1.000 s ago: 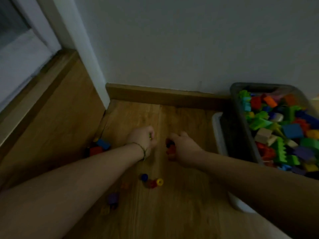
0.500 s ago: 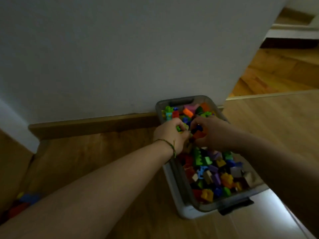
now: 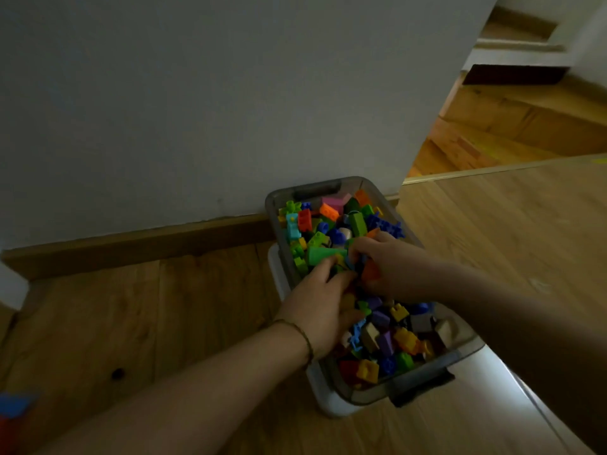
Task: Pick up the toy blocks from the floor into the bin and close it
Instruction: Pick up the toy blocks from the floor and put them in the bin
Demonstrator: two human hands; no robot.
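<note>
A grey see-through bin (image 3: 423,385) stands on the wooden floor against the wall, filled with several coloured toy blocks (image 3: 358,223). Both my hands are inside it, on top of the pile. My left hand (image 3: 323,303) lies palm down with its fingers spread over the blocks, holding nothing. My right hand (image 3: 394,264) is beside it, fingers curled around an orange block (image 3: 371,271) and a blue piece. At the bottom left corner a blue block (image 3: 14,403) and a red block (image 3: 8,431) lie on the floor, partly cut off.
A white lid (image 3: 331,407) lies flat under the bin and sticks out on the right. A wooden skirting board (image 3: 138,244) runs along the white wall. Wooden stairs (image 3: 512,126) rise at the upper right behind the wall corner.
Both hands have sunk from above the bin onto the pile of blocks. The left hand's fingers have spread apart. One second ago both hands were gathering blocks on the floor to the left.
</note>
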